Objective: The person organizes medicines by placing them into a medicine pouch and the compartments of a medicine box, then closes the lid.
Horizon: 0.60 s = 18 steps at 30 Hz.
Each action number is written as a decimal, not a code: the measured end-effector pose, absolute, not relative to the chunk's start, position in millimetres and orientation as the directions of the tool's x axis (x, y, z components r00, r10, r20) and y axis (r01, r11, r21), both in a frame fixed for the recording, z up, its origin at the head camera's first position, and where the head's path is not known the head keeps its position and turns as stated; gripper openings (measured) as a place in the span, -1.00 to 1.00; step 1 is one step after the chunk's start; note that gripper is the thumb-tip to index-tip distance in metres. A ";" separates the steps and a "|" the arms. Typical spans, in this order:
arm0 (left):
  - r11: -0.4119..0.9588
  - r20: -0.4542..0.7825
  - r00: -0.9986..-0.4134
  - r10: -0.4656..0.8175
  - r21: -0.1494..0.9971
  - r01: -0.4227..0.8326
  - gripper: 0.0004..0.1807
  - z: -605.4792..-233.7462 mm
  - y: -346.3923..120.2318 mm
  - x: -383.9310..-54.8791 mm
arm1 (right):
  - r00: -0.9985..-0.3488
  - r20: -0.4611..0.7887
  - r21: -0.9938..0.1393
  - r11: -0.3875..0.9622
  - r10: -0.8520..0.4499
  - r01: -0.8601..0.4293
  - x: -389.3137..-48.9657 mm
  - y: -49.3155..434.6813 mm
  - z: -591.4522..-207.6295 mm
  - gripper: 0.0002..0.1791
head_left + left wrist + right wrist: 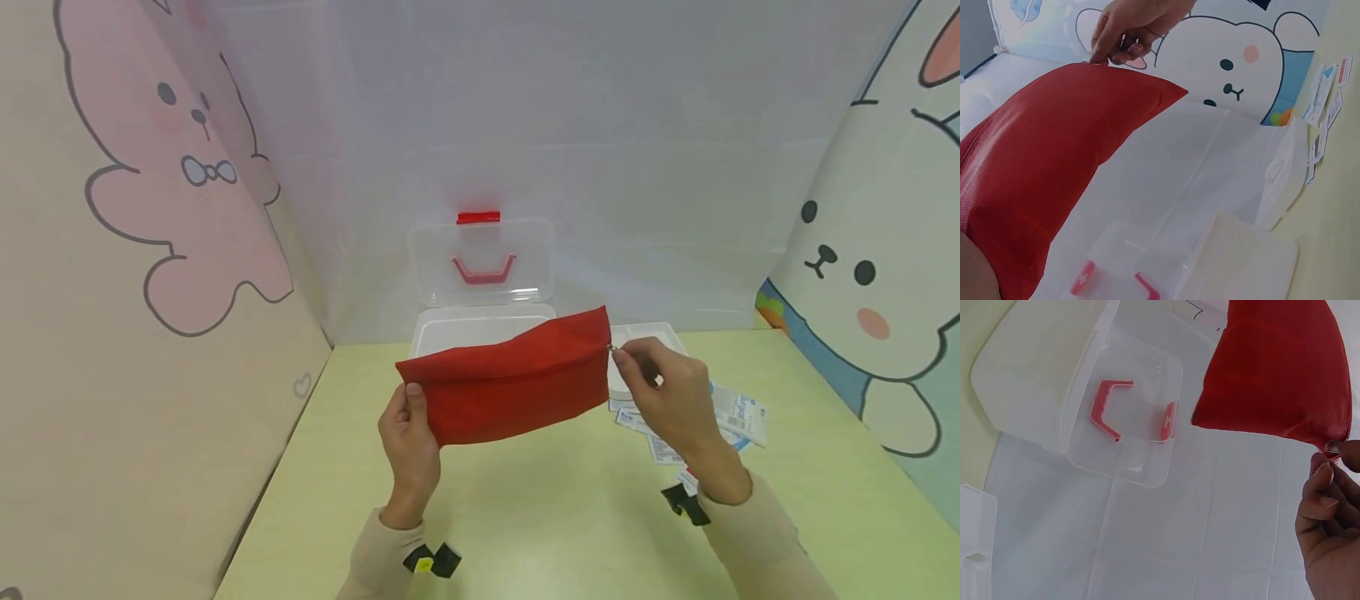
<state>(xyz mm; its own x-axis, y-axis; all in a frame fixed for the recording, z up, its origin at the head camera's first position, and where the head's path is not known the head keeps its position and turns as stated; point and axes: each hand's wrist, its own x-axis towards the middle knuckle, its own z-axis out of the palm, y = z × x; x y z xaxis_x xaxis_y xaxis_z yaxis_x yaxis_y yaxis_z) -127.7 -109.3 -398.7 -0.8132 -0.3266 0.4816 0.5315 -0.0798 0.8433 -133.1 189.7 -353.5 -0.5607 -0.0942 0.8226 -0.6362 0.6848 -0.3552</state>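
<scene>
A red zippered pouch is held up over the table, stretched between both hands. My left hand grips its left end, thumb on the near face and the other fingers behind. At the opposite end, my right hand pinches the small metal zipper pull between thumb and fingertips. The right wrist view shows zipper teeth along the pouch's edge, running to that corner. In the left wrist view the pouch looks closed and slightly bulging, and only a bit of the left hand shows.
Behind the pouch stands a white box with its clear lid raised, bearing a red handle and latch. To its right sit a white container and several printed packets. Fabric walls with cartoon animals enclose the table.
</scene>
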 end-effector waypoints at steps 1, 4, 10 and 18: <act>-0.088 0.474 -0.819 -0.322 0.847 0.525 -0.70 -398.0 -110.4 -127.5 | -0.562 0.822 -0.362 0.677 -0.094 -0.641 -133.6 189.7 -353.6 -0.86; -0.112 0.450 -0.840 -0.305 0.858 0.501 -0.68 -396.7 -113.6 -127.5 | -0.591 0.801 -0.408 0.636 -0.094 -0.655 -134.8 190.2 -353.4 -0.81; -0.132 0.407 -0.870 -0.278 0.881 0.454 -0.64 -393.8 -116.5 -125.3 | -0.737 0.659 -0.580 0.521 -0.152 -0.626 -133.4 187.6 -350.1 -0.54; -0.164 0.388 -0.888 -0.248 0.887 0.433 -0.62 -390.1 -116.9 -125.3 | -0.827 0.515 -0.704 0.439 -0.224 -0.558 -132.0 175.0 -348.6 -0.52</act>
<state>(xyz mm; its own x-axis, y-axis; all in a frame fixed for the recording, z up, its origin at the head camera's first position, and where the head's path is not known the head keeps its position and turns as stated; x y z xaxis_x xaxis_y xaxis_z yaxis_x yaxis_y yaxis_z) -125.3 -116.9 -390.1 -0.8879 -0.2475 0.3877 0.4328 -0.1638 0.8865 -132.0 175.0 -348.6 -0.8273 -0.2244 0.5150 -0.5576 0.4393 -0.7043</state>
